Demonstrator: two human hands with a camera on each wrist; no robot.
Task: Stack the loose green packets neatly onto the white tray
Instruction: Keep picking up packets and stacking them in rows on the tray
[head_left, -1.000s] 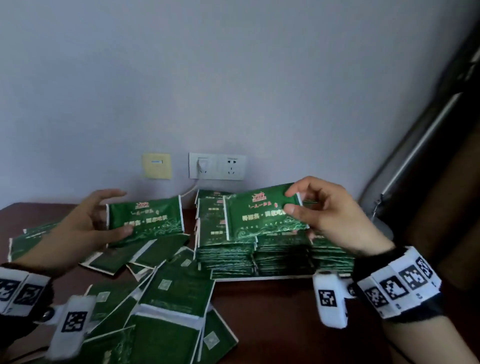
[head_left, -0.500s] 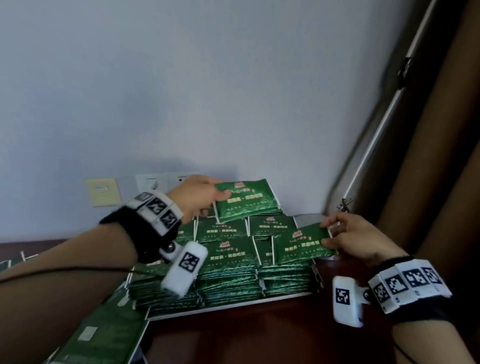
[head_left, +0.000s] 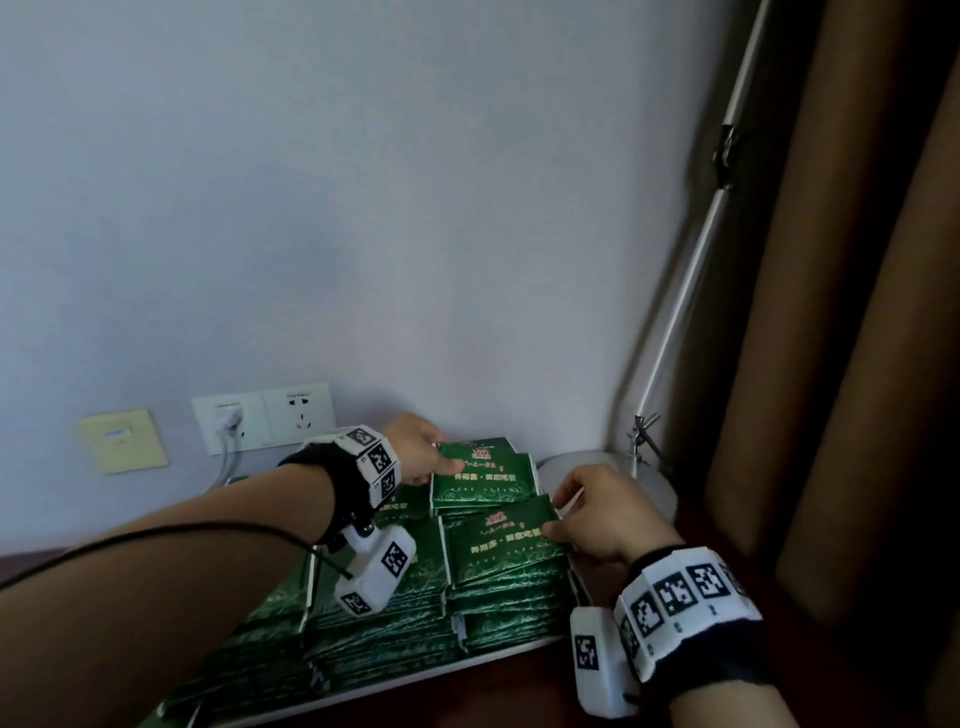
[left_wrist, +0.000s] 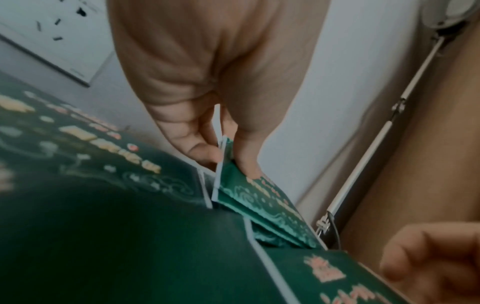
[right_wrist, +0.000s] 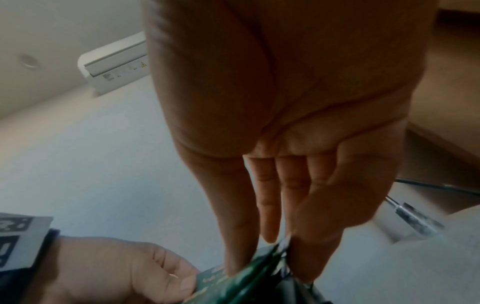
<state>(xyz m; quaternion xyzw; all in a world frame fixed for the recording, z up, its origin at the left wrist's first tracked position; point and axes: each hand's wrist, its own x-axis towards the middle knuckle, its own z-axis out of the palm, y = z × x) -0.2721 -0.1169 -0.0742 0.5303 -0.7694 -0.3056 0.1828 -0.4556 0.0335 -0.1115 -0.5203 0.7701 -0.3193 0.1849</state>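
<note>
Left hand pinches the near-left edge of a packet between thumb and fingers, holding it over the back-right stack — the edge grip keeps the palm clear so the packet can be laid flat and squared. The left wrist view confirms thumb on the printed face and a finger beneath. Right hand grasps a second packet by its right edge, thumb on top, and sets it on the front-right stack; gripping at the outer edge appears meant to let it slide into line with those below.

Both packets lie printed face up, long axis running left to right, text reading toward the person, matching the stacks beneath. The left packet sits slightly skewed against the one under it.

Stacks stand in rows on the tray, of which only the white front rim shows. Behind — wall sockets and a lamp base by the curtain.
</note>
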